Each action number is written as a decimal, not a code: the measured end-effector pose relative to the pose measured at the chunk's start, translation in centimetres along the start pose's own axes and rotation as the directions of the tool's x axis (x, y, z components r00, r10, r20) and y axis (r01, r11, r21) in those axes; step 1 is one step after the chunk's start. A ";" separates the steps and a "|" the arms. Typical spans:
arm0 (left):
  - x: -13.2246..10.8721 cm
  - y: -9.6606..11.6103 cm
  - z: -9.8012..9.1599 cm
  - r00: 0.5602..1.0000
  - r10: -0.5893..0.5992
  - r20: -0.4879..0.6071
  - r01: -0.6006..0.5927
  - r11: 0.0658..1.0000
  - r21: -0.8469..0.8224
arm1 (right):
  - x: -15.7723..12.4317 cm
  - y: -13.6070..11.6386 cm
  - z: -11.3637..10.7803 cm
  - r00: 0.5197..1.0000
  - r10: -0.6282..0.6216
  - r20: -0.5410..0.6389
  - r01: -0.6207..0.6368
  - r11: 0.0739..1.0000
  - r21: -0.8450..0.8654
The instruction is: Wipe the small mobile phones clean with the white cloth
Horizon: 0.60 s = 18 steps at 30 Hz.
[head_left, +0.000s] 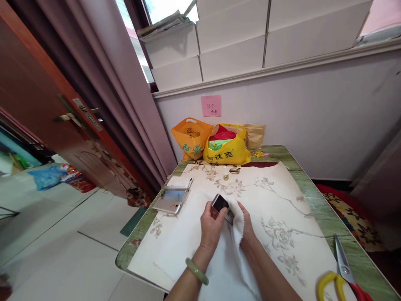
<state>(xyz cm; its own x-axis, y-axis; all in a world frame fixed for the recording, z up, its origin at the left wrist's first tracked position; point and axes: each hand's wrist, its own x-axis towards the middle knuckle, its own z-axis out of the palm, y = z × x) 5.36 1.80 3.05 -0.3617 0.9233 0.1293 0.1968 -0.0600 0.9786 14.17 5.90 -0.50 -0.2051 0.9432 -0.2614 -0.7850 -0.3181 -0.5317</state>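
Near the middle of the table, my left hand [211, 223] is closed around a small dark keypad phone [220, 203], its thumb on the phone's front. The phone is tilted, and its lower right end touches a white cloth [237, 217]. My right hand [247, 221] grips the cloth from the right side, with its fingers partly hidden behind the folds. The cloth hangs down between my forearms toward the near table edge. A green bangle [196, 271] circles my left wrist.
A silver device [167, 204] lies at the left of the table. Orange [191, 140] and yellow [227, 154] bags and a brown pouch [255, 136] stand at the back, a small bottle [226, 177] before them. Scissors [344, 271] lie at the right front.
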 end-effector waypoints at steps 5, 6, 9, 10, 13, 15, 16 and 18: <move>-1.6 0.7 -2.5 0.984 -0.121 0.127 0.106 0.987 0.123 | -0.2 0.1 -0.4 0.997 -0.059 -0.042 0.055 0.994 -0.089; -1.6 1.0 -3.0 0.982 -0.125 0.142 0.095 0.975 0.202 | -0.3 0.1 -0.4 0.996 -0.073 -0.051 0.066 0.990 -0.122; -1.2 2.3 -4.3 0.968 -0.177 0.177 0.060 0.850 0.524 | -0.5 0.1 -0.2 0.991 -0.103 -0.088 0.082 0.973 -0.215; -1.0 2.9 -4.5 0.963 -0.203 0.178 0.050 0.781 0.623 | -0.6 0.1 -0.1 0.989 -0.112 -0.098 0.086 0.967 -0.239; -0.6 5.0 -4.6 0.954 -0.235 0.187 -0.006 0.608 0.794 | -0.6 0.0 0.0 0.987 -0.126 -0.102 0.095 0.959 -0.268; -0.5 6.0 -4.3 0.944 -0.232 0.233 -0.055 0.586 0.808 | -0.7 -0.1 -0.1 0.989 -0.124 -0.085 0.098 0.961 -0.257; -0.6 6.2 -4.1 0.941 -0.223 0.255 -0.073 0.601 0.796 | -0.7 -0.1 -0.2 0.990 -0.121 -0.077 0.098 0.964 -0.245; -0.8 6.0 -3.8 0.941 -0.186 0.283 -0.093 0.660 0.745 | -0.7 -0.2 -0.5 0.989 -0.133 -0.071 0.114 0.967 -0.230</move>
<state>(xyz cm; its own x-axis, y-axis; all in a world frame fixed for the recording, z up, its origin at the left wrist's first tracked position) 3.31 -0.72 9.45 -0.1193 0.9872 -0.1055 0.8429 0.1569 0.5147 14.78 5.26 -0.60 -0.0571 0.9680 -0.2446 -0.6478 -0.2223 -0.7286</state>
